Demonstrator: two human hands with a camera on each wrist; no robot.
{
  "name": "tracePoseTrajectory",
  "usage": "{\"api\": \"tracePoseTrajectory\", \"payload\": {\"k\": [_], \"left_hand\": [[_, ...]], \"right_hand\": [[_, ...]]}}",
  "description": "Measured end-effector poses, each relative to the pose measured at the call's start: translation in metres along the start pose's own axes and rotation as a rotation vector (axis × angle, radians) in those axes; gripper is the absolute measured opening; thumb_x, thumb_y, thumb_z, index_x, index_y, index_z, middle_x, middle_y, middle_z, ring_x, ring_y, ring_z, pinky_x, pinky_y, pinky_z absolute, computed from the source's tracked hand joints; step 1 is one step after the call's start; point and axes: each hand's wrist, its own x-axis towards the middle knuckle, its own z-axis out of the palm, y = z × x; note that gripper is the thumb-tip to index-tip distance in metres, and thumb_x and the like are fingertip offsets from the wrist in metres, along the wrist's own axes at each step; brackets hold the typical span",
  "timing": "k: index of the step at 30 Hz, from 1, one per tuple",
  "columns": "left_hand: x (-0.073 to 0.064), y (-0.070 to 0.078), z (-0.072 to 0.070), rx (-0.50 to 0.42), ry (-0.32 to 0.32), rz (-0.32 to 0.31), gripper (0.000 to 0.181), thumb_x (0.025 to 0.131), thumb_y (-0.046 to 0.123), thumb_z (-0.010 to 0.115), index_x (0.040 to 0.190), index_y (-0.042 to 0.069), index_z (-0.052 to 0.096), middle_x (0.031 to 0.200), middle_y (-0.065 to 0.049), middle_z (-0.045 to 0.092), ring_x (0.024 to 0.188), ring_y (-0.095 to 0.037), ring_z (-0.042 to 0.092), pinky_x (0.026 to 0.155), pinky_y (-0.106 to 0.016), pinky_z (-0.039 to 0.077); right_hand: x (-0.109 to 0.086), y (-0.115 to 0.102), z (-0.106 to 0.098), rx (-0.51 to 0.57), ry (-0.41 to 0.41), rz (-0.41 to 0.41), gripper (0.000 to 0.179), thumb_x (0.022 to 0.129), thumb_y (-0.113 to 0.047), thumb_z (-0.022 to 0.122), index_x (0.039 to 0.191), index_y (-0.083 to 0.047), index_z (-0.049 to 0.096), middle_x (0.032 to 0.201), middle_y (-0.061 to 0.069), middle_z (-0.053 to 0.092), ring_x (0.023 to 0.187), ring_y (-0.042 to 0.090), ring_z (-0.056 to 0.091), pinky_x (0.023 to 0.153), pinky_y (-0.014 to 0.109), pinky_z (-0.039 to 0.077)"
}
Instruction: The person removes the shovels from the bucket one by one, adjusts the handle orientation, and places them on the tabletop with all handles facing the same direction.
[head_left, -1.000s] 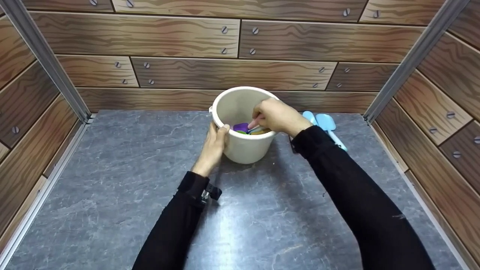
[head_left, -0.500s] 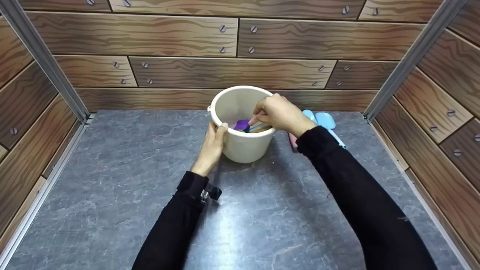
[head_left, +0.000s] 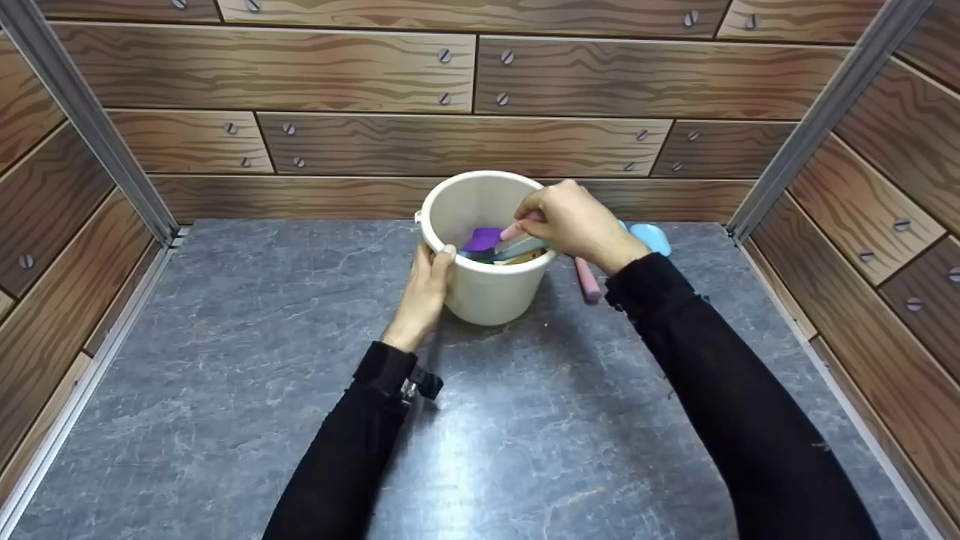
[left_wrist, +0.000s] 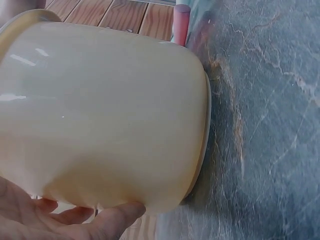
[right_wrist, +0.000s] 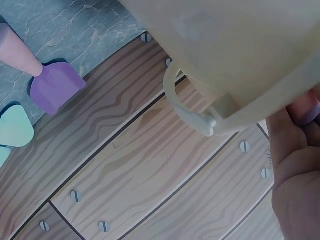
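A cream bucket point(head_left: 495, 292) stands upright on the grey floor. At its near left side my left hand point(head_left: 425, 296) holds it, the thumb at the rim and the other fingers point(left_wrist: 122, 215) against the outer wall. My right hand point(head_left: 574, 221) reaches over the right part of the rim. Its fingers pinch the pink handle of a toy shovel point(head_left: 516, 231), whose far end meets a purple blade point(head_left: 482, 239) inside the bucket; the join is hard to see. Pale blue and orange pieces point(head_left: 525, 257) lie lower in the bucket, partly hidden by the rim.
Right of the bucket lie a pink-handled purple shovel point(right_wrist: 57, 87) and light blue shovels point(head_left: 651, 238), partly hidden by the right arm. A small loop handle point(right_wrist: 182, 107) sticks out from the bucket's rim. Wood-patterned walls point(head_left: 465, 142) enclose the floor point(head_left: 262, 322) at back and sides.
My right hand has risen slightly and shifted right with the pink handle, and the purple blade has come up a little. The left hand and bucket have stayed nearly still.
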Motion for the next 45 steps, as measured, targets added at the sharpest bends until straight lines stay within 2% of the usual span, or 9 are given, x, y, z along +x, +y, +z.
{"api": "tracePoseTrajectory", "payload": {"k": [6, 9, 14, 19, 25, 28, 34, 41, 45], "left_hand": [[0.001, 0.000, -0.001, 0.026, 0.006, 0.027, 0.074, 0.122, 0.047, 0.046, 0.179, 0.002, 0.034, 0.186, -0.029, 0.037, 0.179, -0.044, 0.033, 0.150, -0.064, 0.024], [0.000, 0.000, -0.001, 0.029, 0.006, 0.021, 0.075, 0.121, 0.048, 0.046, 0.180, 0.003, 0.033, 0.187, -0.029, 0.035, 0.179, -0.044, 0.032, 0.150, -0.064, 0.024], [0.000, 0.000, -0.001, 0.023, 0.005, 0.012, 0.077, 0.121, 0.050, 0.046, 0.181, 0.004, 0.032, 0.188, -0.028, 0.034, 0.179, -0.044, 0.032, 0.150, -0.064, 0.025], [0.001, -0.001, -0.001, 0.023, 0.006, 0.013, 0.076, 0.121, 0.049, 0.046, 0.180, 0.003, 0.033, 0.188, -0.028, 0.035, 0.179, -0.045, 0.032, 0.150, -0.064, 0.024], [0.001, -0.002, -0.001, 0.028, 0.009, 0.018, 0.075, 0.121, 0.049, 0.046, 0.180, 0.003, 0.034, 0.188, -0.028, 0.035, 0.179, -0.045, 0.033, 0.151, -0.063, 0.024], [0.001, -0.002, -0.001, 0.028, 0.010, 0.019, 0.075, 0.121, 0.049, 0.046, 0.178, 0.002, 0.035, 0.186, -0.029, 0.037, 0.178, -0.045, 0.035, 0.150, -0.064, 0.025], [0.001, -0.002, -0.001, 0.012, 0.003, 0.018, 0.076, 0.122, 0.048, 0.046, 0.179, 0.001, 0.033, 0.187, -0.029, 0.036, 0.179, -0.044, 0.032, 0.150, -0.065, 0.024], [0.000, -0.001, 0.000, 0.020, 0.011, -0.001, 0.086, 0.119, 0.051, 0.045, 0.188, 0.006, 0.018, 0.195, -0.026, 0.022, 0.183, -0.044, 0.023, 0.152, -0.064, 0.018], [-0.001, 0.000, -0.001, 0.025, 0.010, 0.005, 0.086, 0.118, 0.051, 0.044, 0.187, 0.007, 0.021, 0.194, -0.026, 0.025, 0.183, -0.043, 0.025, 0.152, -0.062, 0.020]], "right_hand": [[-0.006, -0.003, -0.007, 0.015, 0.036, 0.022, 0.017, 0.110, -0.009, 0.080, 0.120, 0.000, 0.090, 0.115, 0.016, 0.091, 0.103, 0.033, 0.087, 0.092, 0.051, 0.072], [-0.009, -0.003, -0.009, 0.028, 0.061, 0.030, 0.018, 0.109, -0.007, 0.079, 0.121, 0.000, 0.090, 0.117, 0.017, 0.091, 0.104, 0.033, 0.086, 0.093, 0.050, 0.072], [-0.014, -0.002, -0.013, 0.070, 0.095, 0.048, 0.017, 0.109, -0.005, 0.078, 0.120, 0.000, 0.090, 0.115, 0.018, 0.091, 0.094, 0.029, 0.081, 0.083, 0.045, 0.068], [-0.019, 0.001, -0.016, 0.082, 0.125, 0.065, 0.016, 0.111, -0.006, 0.079, 0.121, 0.000, 0.090, 0.117, 0.019, 0.090, 0.096, 0.030, 0.082, 0.085, 0.043, 0.067], [-0.029, 0.002, -0.019, 0.081, 0.157, 0.097, 0.017, 0.112, -0.007, 0.079, 0.124, -0.001, 0.090, 0.119, 0.018, 0.090, 0.091, 0.025, 0.077, 0.076, 0.026, 0.058], [-0.033, 0.001, -0.021, 0.082, 0.173, 0.101, 0.017, 0.112, -0.008, 0.080, 0.124, -0.002, 0.090, 0.119, 0.019, 0.090, 0.093, 0.027, 0.078, 0.078, 0.030, 0.060], [-0.040, 0.000, -0.022, 0.088, 0.220, 0.103, 0.018, 0.111, -0.010, 0.081, 0.124, 0.000, 0.089, 0.119, 0.021, 0.090, 0.103, 0.035, 0.086, 0.087, 0.052, 0.071], [-0.041, 0.006, -0.009, 0.097, 0.256, 0.102, 0.018, 0.111, -0.010, 0.081, 0.124, 0.000, 0.089, 0.120, 0.020, 0.090, 0.102, 0.034, 0.086, 0.087, 0.048, 0.073], [-0.039, 0.011, 0.002, 0.113, 0.248, 0.091, 0.018, 0.111, -0.012, 0.082, 0.124, -0.001, 0.089, 0.123, 0.019, 0.089, 0.105, 0.035, 0.086, 0.090, 0.049, 0.074]]}}
